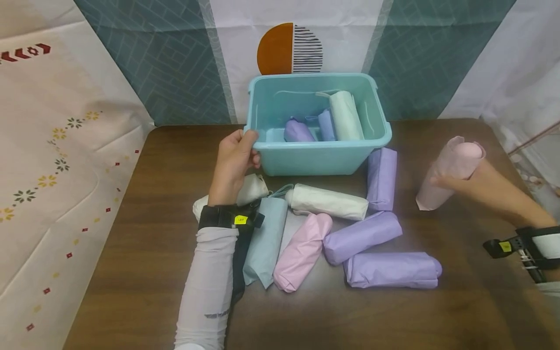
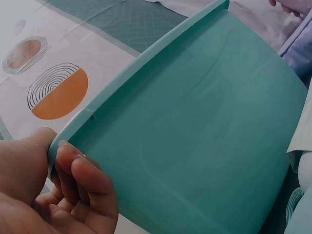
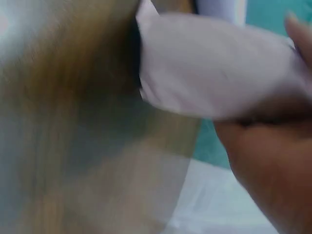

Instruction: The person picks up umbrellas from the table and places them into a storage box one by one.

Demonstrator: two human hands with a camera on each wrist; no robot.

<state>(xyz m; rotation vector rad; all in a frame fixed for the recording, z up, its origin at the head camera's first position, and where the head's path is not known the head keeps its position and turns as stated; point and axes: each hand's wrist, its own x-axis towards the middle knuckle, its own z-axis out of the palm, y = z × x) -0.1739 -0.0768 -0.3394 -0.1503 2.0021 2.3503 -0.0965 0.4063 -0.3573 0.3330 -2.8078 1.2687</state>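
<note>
My left hand grips the front left corner of a teal plastic bin, thumb over the rim and fingers curled beneath, as the left wrist view also shows. On the right, my right hand holds a pale pink folded umbrella in its sleeve, tilted, with a rounded pink end at the top. Blur softens it in the right wrist view. Inside the bin lie a pale green umbrella, a small blue one and a purple one, their lower parts hidden by the front wall.
Before the bin lie a white umbrella, a light blue one, a pink one and several purple ones. Another whitish one is partly behind my left wrist. Patterned cloth hangs behind the wooden table.
</note>
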